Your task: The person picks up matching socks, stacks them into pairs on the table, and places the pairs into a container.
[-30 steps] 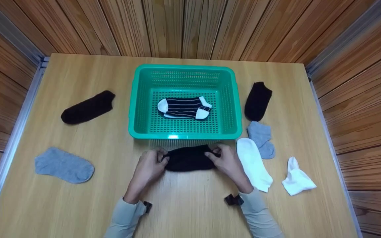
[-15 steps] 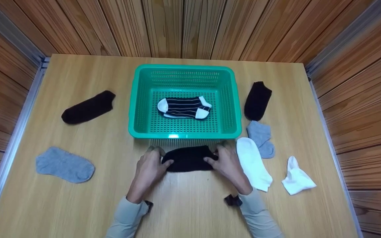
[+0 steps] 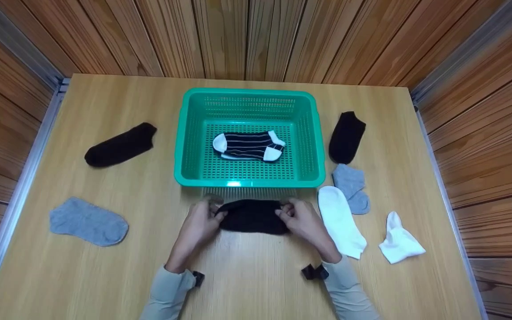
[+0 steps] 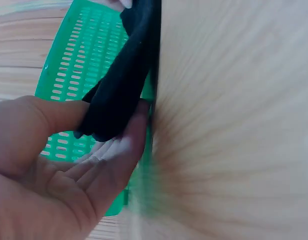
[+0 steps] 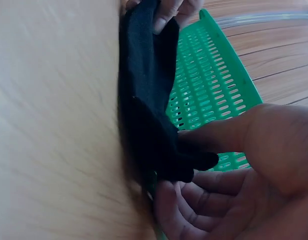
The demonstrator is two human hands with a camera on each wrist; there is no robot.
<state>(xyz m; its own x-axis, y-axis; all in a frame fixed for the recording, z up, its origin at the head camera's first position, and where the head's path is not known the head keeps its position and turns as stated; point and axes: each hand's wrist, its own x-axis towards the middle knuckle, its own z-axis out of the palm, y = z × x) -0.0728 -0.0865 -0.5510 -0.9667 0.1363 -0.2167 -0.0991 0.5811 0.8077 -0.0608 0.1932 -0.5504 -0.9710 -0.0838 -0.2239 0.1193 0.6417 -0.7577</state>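
A black sock (image 3: 252, 217) is stretched sideways between both hands, just in front of the green basket (image 3: 249, 182). My left hand (image 3: 202, 221) pinches its left end between thumb and fingers; in the left wrist view the sock (image 4: 121, 85) hangs from that pinch, its end lifted at the fingers. At the opposite end, my right hand (image 3: 300, 218) pinches the sock's opening, and the right wrist view shows the fabric (image 5: 149, 100) bunched and folded by the thumb. Inside the basket lie striped black-and-white socks (image 3: 247, 146), one on top of another.
To the left on the table (image 3: 256, 284) lie a black sock (image 3: 120, 146) and a grey sock (image 3: 89, 222). Toward the right are another black sock (image 3: 347, 138), a folded grey sock (image 3: 350, 186), a flat white sock (image 3: 340, 222) and a crumpled white sock (image 3: 399, 240).
Half a second ago both hands pressed the sock's ends flatter on the table; now the fingertips pinch the ends again and the sock sits slightly nearer the person. The other socks stay put.
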